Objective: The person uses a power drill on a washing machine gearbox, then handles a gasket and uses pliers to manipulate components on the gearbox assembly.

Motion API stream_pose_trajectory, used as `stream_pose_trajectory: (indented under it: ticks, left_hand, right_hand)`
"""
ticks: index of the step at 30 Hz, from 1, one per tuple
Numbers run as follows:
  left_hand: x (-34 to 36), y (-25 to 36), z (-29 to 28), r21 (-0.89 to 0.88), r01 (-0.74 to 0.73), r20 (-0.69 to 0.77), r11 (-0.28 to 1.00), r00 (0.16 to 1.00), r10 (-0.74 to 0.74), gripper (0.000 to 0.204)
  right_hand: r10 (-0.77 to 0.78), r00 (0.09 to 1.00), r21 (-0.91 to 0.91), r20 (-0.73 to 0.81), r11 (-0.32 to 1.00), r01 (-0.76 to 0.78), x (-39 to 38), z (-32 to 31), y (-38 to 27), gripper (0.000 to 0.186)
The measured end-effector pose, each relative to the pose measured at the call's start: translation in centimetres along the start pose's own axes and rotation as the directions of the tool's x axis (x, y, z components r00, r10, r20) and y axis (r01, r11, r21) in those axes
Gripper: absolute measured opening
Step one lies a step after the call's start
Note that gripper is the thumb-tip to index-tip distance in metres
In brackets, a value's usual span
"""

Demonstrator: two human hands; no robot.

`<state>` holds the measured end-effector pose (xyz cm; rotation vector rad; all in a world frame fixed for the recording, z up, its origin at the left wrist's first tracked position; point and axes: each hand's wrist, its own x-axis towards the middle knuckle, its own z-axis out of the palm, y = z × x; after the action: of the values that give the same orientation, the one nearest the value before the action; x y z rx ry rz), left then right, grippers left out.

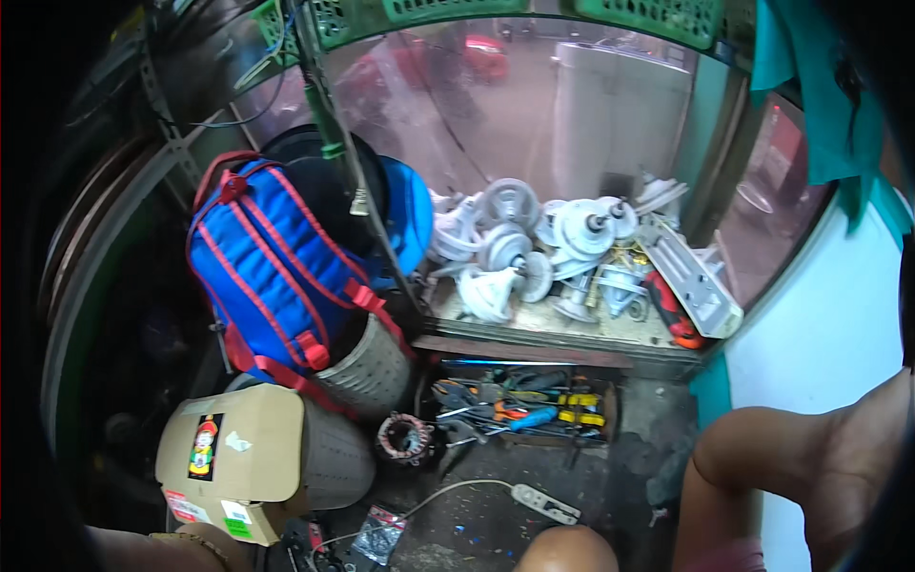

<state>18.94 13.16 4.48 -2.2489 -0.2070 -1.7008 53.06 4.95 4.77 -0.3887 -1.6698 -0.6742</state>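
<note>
At the lower left, my left wrist with a thin bracelet [195, 545] lies beside a cardboard box [248, 443]; the fingers of my left hand are hidden. Bare skin of a bent limb [801, 458] fills the right edge, and I cannot make out my right hand's fingers. A knee [562, 553] shows at the bottom. In front of it lie a power strip [543, 505] with a cord, a small plastic bag of parts [379, 536], a motor stator with copper windings [405, 437] and a tray of pliers and screwdrivers [519, 415].
A blue and red backpack [262, 257] rests on perforated metal drums [367, 367] at left. Behind the tray, a ledge holds several white plastic parts [581, 229], a long panel [691, 276] and a red tool [672, 315] beside a window. A white board [810, 315] stands at right.
</note>
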Motion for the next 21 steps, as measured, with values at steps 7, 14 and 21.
stream_pose_trajectory:
  ticks: [7,14,21]
  left_hand:
    - [-0.5,0.2,1.0,0.093,0.014,0.037,0.996,0.999,-0.017,0.074]
    - [-0.8,-0.2,5.1,0.087,0.039,0.037,0.995,0.998,-0.042,0.081]
    - [-11.2,0.1,8.2,-0.224,0.199,0.307,0.954,0.944,-0.125,0.071]
  right_hand:
    - [0.017,1.000,0.046,-0.022,0.999,-0.016,-2.0,2.1,1.7,0.043]
    - [0.055,0.996,0.020,-0.066,0.998,-0.053,-4.0,1.7,4.4,0.047]
    - [0.588,0.802,0.146,-0.106,0.807,-0.572,-13.5,6.8,9.9,0.052]
